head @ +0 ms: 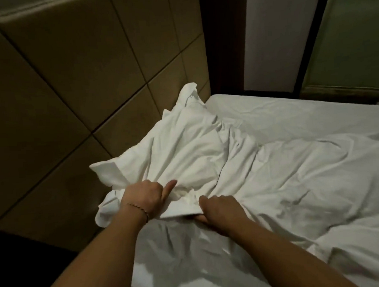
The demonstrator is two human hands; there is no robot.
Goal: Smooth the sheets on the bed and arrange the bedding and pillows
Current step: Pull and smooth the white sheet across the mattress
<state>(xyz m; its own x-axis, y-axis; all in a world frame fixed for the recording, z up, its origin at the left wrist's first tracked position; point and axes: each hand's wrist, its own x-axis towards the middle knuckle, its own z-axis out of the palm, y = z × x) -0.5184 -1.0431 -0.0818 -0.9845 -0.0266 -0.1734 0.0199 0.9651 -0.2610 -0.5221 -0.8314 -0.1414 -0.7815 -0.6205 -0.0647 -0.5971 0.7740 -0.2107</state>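
A white pillow [184,143] in a creased pillowcase lies at the head of the bed, leaning toward the padded headboard. My left hand [146,195] grips the pillowcase's near edge, thumb lying on top of the cloth. My right hand [218,210] pinches the same hem a little to the right, fingers curled under the fabric. A rumpled white duvet [295,177] spreads to the right of the pillow. The white sheet [281,110] covers the mattress beyond it.
A tan padded headboard [71,83] with square panels fills the left side. A dark wall strip and a pale panel [271,40] stand behind the bed's far corner. A greenish glass pane [349,36] is at the upper right. Dark floor lies at the lower left.
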